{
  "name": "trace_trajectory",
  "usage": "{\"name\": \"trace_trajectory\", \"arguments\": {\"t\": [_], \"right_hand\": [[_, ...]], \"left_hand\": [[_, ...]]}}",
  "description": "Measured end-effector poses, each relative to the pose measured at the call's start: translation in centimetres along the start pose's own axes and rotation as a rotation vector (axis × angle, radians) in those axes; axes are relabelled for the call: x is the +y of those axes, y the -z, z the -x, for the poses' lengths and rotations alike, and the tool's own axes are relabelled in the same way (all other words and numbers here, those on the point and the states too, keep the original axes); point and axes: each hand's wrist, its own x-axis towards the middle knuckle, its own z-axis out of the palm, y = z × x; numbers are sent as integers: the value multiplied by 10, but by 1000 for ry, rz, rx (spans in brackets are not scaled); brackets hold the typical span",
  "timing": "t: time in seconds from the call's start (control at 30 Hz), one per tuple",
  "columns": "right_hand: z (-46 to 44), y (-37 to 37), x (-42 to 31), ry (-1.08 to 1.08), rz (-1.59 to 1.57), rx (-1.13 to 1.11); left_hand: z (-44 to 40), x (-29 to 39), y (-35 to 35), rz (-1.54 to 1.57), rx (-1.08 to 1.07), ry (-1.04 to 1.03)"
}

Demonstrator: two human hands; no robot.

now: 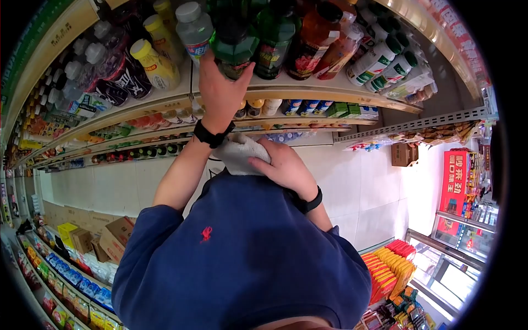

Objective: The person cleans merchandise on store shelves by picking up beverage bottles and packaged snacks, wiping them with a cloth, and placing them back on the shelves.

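We see our left hand (221, 91) half-closed around a clear-green, black-capped bottle (235, 49) at twelve o'clock, axis twelve-six; right hand (287, 168), five o'clock, clutches a grey-white cloth (240, 154).

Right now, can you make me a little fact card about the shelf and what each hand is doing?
Place: a drinks shelf in front of the person
Left hand: thumb and finger around a green bottle
Right hand: holding a grey cloth
Left of that bottle: a clear bottle with a white cap
Right of it: another green one, then a reddish bottle
Shirt: dark blue, with a small red emblem
Wrists: a dark band on each
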Motion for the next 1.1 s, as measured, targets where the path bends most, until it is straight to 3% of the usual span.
{"name": "trace_trajectory", "arguments": {"t": [0.17,0.27,0.33,0.37,0.4,0.47,0.53,0.57,0.6,0.67,0.73,0.93,1.07,1.1], "right_hand": [[2,-2,2,-1,4,4],[2,0,1,-8,-27,29],[3,3,-1,-52,-66,22],[3,2,1,-52,-67,16],[3,2,4,-35,-94,45],[3,0,10,-21,-121,75],[4,0,14,-20,-117,128],[4,3,16,-27,-109,131],[3,3,16,-22,-103,134],[4,6,18,-32,-96,137],[2,9,21,-62,-67,140],[4,9,21,-121,-182,363],[7,2,-5,-218,-249,381],[8,-7,-5,-102,-285,310]], "left_hand": [[9,-7,6,155,20,8],[16,-5,26,226,-42,62],[24,-8,44,271,-193,8],[27,0,48,282,-40,10],[19,9,63,280,-38,13],[-2,27,98,89,-120,-383],[7,43,99,780,15,-5],[14,52,101,924,43,88],[16,70,98,825,81,174],[29,60,114,1033,-168,435],[33,52,116,1148,-311,508],[38,46,117,1232,-288,775],[61,22,108,1205,-359,904],[60,29,101,1197,-200,962]]}}
